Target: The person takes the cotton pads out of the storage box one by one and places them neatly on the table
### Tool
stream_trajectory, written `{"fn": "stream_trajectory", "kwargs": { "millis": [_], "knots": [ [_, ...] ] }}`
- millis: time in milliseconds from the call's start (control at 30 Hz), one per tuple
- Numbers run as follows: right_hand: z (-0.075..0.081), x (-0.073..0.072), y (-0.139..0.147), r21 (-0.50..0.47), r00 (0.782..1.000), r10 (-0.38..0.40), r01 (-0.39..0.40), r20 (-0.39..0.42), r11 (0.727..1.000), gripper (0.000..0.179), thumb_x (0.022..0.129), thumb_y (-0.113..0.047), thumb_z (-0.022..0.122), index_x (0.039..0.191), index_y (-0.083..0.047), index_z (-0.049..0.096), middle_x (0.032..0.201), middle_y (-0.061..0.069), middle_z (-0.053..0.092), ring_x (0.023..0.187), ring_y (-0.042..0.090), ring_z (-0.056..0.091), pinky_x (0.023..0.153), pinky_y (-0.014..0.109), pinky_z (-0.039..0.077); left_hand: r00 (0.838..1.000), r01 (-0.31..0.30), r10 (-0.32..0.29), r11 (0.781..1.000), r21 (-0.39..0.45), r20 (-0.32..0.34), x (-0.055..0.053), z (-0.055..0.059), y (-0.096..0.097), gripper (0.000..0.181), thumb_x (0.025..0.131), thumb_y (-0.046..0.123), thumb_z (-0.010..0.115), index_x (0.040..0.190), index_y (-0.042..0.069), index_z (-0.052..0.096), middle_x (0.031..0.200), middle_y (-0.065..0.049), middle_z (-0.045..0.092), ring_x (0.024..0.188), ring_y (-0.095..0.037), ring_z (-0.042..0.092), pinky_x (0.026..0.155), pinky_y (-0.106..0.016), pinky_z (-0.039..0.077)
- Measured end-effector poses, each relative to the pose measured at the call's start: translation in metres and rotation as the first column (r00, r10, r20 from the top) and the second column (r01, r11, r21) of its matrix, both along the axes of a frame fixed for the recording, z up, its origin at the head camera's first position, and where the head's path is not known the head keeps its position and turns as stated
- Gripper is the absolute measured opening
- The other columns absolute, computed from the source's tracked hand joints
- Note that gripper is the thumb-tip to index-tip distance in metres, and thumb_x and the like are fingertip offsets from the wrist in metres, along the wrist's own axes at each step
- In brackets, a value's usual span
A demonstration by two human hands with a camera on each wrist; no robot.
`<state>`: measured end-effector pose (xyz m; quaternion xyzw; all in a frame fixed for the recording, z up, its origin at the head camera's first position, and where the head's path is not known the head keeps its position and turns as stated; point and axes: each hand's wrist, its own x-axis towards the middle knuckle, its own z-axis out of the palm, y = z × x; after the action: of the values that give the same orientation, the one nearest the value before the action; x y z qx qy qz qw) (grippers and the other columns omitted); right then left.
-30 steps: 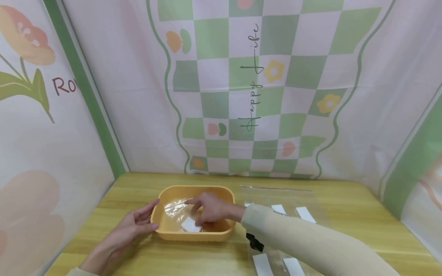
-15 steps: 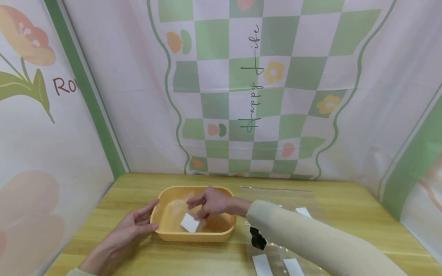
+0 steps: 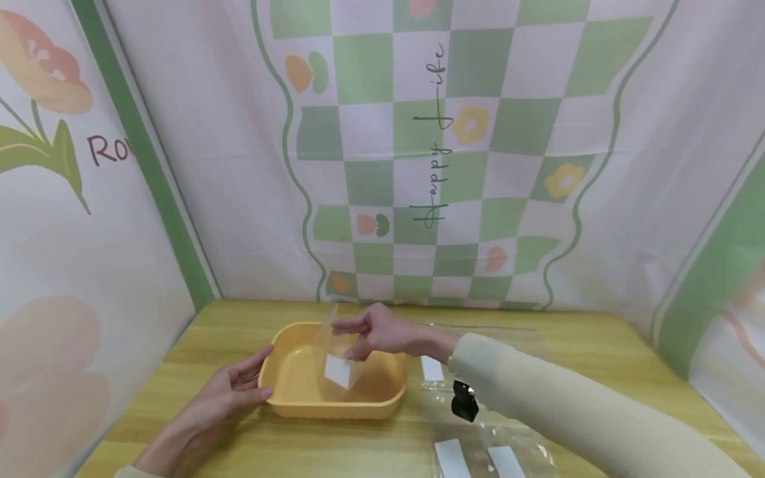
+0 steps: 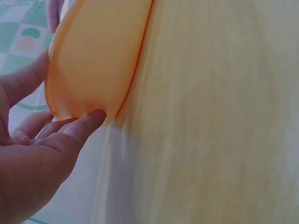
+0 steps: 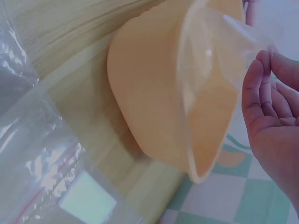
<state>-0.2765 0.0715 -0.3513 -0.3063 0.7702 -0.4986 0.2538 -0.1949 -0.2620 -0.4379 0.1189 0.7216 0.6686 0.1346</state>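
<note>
At the left end of a yellow plastic tub (image 3: 281, 403), my left hand (image 3: 224, 393) holds the wall, thumb toward the front and fingers toward the back. The left wrist view shows its fingertips against the tub's outer end. My right hand (image 3: 382, 330) is above the tub, pinching a clear plastic bag (image 5: 219, 51) between thumb and fingers. A white label (image 3: 338, 372) shows on this bag, which hangs over the tub's inside. In the right wrist view, part of the bag overlaps the tub's rim.
Clear bags (image 5: 28, 116) with white labels (image 3: 453, 458) lie on the wooden table (image 3: 239, 322) right of the tub, partly under my right sleeve (image 3: 556, 398). A black object (image 3: 463, 401) shows below the right cuff. Patterned curtains (image 3: 418, 166) stand behind the table.
My right hand has risen from inside the tub and shifted slightly right, lifting the clear bag with its label. The left hand and tub have stayed put.
</note>
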Motion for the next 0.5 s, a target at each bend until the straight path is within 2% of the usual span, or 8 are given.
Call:
{"fn": "stream_trajectory", "kwargs": {
  "millis": [233,367,500],
  "knots": [
    [0.020,0.007,0.024,-0.027,0.998,-0.059,0.058,-0.027,0.998,0.060,0.091,0.004,0.076,0.148,0.002,0.056,0.150,0.018,0.058,0.091,0.024,0.076,0.087,0.041,0.064,1.000,-0.011,0.011,1.000,-0.007,0.009,0.002,0.001,0.000,0.093,0.095,0.011,0.077,0.166,0.000,0.019,0.170,-0.024,0.013,0.151,-0.049,0.027,0.112,-0.026,0.043],
    [0.030,0.013,0.045,-0.032,0.994,-0.105,0.103,-0.044,0.994,0.059,0.090,-0.001,0.079,0.146,0.001,0.059,0.151,0.014,0.058,0.089,0.025,0.076,0.087,0.044,0.064,1.000,-0.010,0.011,1.000,-0.004,0.012,0.002,0.001,0.000,0.092,0.095,0.010,0.077,0.166,0.001,0.019,0.171,-0.024,0.012,0.151,-0.049,0.026,0.112,-0.026,0.043],
    [0.039,0.021,0.068,-0.038,0.987,-0.147,0.145,-0.060,0.989,0.063,0.088,-0.005,0.081,0.147,0.002,0.058,0.153,0.014,0.056,0.087,0.027,0.076,0.085,0.042,0.064,1.000,-0.011,0.011,1.000,-0.002,0.013,0.000,0.001,-0.001,0.091,0.096,0.010,0.076,0.166,0.001,0.018,0.171,-0.024,0.012,0.151,-0.049,0.026,0.112,-0.026,0.043]
  ]
}}
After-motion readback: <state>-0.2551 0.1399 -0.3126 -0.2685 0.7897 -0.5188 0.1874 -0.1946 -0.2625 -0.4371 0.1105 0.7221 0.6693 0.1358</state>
